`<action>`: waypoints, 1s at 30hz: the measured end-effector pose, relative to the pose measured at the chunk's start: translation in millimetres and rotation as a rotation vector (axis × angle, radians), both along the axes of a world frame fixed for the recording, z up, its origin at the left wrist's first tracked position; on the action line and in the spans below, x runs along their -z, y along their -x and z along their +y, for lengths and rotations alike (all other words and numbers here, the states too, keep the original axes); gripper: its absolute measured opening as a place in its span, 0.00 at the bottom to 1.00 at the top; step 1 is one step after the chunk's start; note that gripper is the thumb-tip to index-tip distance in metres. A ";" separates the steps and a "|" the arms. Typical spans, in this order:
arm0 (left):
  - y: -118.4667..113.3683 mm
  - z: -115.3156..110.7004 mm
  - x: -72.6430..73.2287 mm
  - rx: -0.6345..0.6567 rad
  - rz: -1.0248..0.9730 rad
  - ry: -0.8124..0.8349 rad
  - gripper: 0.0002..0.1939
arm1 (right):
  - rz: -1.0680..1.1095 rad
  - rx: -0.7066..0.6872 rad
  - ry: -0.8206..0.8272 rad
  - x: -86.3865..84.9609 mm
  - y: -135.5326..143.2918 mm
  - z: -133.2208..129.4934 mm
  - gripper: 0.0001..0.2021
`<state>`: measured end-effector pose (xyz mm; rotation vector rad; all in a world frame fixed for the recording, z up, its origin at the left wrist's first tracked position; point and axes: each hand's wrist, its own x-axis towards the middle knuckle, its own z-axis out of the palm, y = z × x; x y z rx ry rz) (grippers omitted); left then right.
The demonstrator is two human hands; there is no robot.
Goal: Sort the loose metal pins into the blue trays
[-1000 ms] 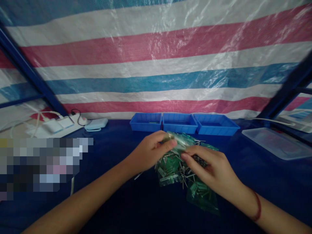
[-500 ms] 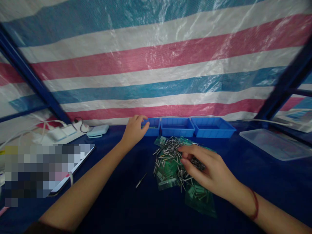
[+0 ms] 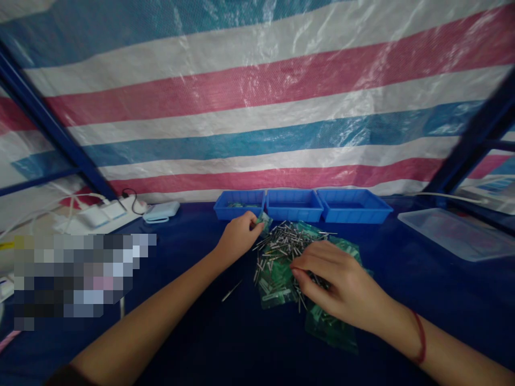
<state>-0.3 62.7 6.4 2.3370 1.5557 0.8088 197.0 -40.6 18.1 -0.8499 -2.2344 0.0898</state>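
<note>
A heap of thin metal rods with shanks, like small drill bits [image 3: 287, 239], lies on the dark blue table among green plastic bags [image 3: 276, 284]. My left hand [image 3: 240, 236] is closed at the heap's upper left, thumb and fingers pinching a small green bag [image 3: 264, 220]. Over the heap's right side is my right hand [image 3: 340, 276], its thumb and fingertips pressed together; whatever they hold is too small to make out. The hand covers part of the heap. One loose rod [image 3: 232, 291] lies apart, left of the heap.
Three blue bins stand along the back: the left bin [image 3: 240, 215] has small bagged pieces in it, beside the middle bin [image 3: 294, 214] and right bin [image 3: 356, 214]. A clear plastic lid [image 3: 454, 233] lies at right. Power strips [image 3: 104, 214] and a light blue case [image 3: 161, 212] sit at left.
My left hand has come from the left bin toward me and right, closing on the small green bag. My right hand's fingers have drawn together over the heap.
</note>
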 end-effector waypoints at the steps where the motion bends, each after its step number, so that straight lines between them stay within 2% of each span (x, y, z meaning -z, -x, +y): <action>1: -0.1 -2.7 -2.2 -0.009 -0.040 -0.003 0.09 | 0.001 0.006 -0.002 -0.4 -0.4 0.2 0.08; 4: -3.0 -12.1 -9.0 0.022 -0.179 0.006 0.08 | 0.025 0.046 -0.009 -1.4 -1.4 1.1 0.07; 8: -14.5 -27.0 -14.9 0.212 -0.600 0.226 0.07 | 0.108 0.236 -0.039 -1.4 -4.7 3.6 0.07; 11: -24.3 -41.6 -16.7 0.309 -0.707 0.334 0.06 | 0.138 0.342 0.009 -0.9 -7.1 6.3 0.13; 14: -30.2 -54.5 -18.1 0.362 -0.695 0.341 0.06 | 0.177 0.306 0.121 -0.9 -7.3 7.9 0.07; 17: -31.4 -58.3 -19.3 0.396 -0.717 0.356 0.10 | 0.242 0.260 0.142 -2.2 -8.6 6.7 0.08; 20: -30.7 -53.8 -19.5 0.380 -0.821 0.441 0.21 | 0.211 0.180 -0.072 -5.8 -13.8 3.5 0.02; 22: -30.5 -51.6 -19.6 0.378 -0.840 0.594 0.30 | 0.145 0.132 -0.256 -9.2 -17.6 1.1 0.08; 24: -30.7 -53.5 -21.2 0.447 -0.798 0.799 0.35 | 0.093 0.107 -0.359 -12.6 -19.6 -0.8 0.12; 26: -31.3 -59.4 -24.5 0.515 -0.797 0.905 0.32 | 0.061 0.090 -0.371 -15.0 -19.4 -2.0 0.14; 30: -32.8 -69.4 -30.7 0.503 -0.929 0.835 0.15 | 0.091 0.107 -0.215 -14.3 -15.2 -2.4 0.14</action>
